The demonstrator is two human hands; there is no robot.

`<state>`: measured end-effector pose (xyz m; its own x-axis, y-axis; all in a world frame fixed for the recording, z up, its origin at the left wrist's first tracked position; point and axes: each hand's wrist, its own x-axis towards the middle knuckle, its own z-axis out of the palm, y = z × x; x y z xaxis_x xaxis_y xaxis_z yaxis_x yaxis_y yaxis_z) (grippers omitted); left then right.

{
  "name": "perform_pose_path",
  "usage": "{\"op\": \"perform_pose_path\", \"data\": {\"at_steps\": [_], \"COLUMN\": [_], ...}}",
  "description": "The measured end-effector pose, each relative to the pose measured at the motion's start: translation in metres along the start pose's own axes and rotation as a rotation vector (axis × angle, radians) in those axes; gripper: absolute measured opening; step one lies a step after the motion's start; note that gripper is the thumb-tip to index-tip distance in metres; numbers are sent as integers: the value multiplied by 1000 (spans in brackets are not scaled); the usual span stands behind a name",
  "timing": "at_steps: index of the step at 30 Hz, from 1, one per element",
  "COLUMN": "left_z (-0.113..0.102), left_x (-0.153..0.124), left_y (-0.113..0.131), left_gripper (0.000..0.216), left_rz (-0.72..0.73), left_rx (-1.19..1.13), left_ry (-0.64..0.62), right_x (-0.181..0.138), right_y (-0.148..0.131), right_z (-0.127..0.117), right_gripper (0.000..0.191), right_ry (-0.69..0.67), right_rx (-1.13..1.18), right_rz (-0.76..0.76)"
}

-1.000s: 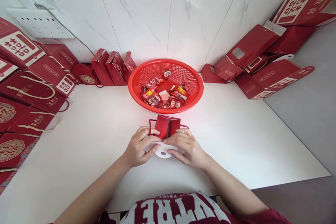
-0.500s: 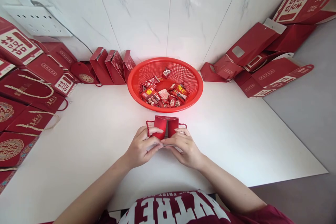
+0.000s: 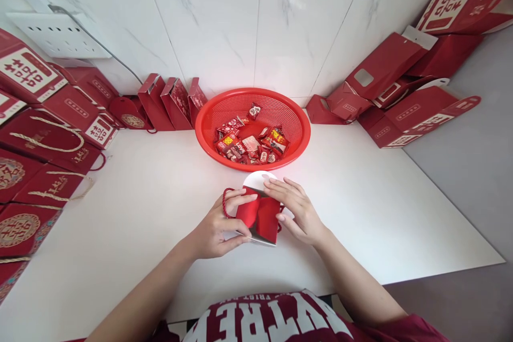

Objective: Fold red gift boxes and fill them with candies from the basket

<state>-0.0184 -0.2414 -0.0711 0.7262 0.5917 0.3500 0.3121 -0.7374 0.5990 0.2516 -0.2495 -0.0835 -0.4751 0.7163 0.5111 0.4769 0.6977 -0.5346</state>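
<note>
A small red paper gift box with a red cord handle and a white round flap sits between my hands on the white table. My left hand grips its left side, thumb on the front, fingers curled under the bottom edge. My right hand holds the right side, with its fingers stretched over the top by the white flap. Just beyond the box stands a red plastic basket with several wrapped candies in it.
Flat red gift bags and boxes are piled along the left edge. Three small red boxes stand against the wall left of the basket. More red boxes lie at the back right. A white power strip hangs on the wall.
The box has been turned over: its white round flap, earlier near me under my hands, now points toward the basket. My right hand has moved up over the box top.
</note>
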Motion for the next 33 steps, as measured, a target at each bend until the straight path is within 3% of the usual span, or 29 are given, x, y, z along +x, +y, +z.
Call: {"op": "perform_pose_path", "data": {"at_steps": [10, 12, 14, 18, 21, 24, 26, 29, 31, 33], "left_z": [10, 13, 16, 19, 19, 19, 19, 19, 18, 18], "left_x": [-1, -1, -2, -2, -3, -4, -4, -4, -4, -4], "left_y": [2, -1, -5, -13, -15, -13, -12, -14, -16, -17], "left_gripper": [7, 23, 56, 104, 117, 117, 113, 111, 114, 116], "left_rz": [-9, -12, -45, -116, -166, -217, -221, -235, -254, -262], "left_rx": [-13, -15, -37, -195, -289, -308, -295, -257, -240, -226], "left_ry": [68, 136, 186, 120, 26, -33, -45, -26, -13, -10], "right_x": [2, 1, 1, 2, 2, 1, 0, -1, 0, 2], "right_y": [-13, -14, -15, -18, -20, -19, -18, -18, -19, -21], "right_z": [16, 16, 16, 18, 20, 19, 17, 14, 14, 16], "right_gripper": [48, 47, 47, 47, 47, 47, 44, 26, 22, 32], "right_ry": [21, 12, 0, -36, -55, -73, -31, 66, 35, -60], "right_rx": [187, 230, 274, 358, 456, 509, 432, 202, 75, -10], "right_rz": [245, 273, 291, 327, 362, 389, 355, 134, -23, -92]}}
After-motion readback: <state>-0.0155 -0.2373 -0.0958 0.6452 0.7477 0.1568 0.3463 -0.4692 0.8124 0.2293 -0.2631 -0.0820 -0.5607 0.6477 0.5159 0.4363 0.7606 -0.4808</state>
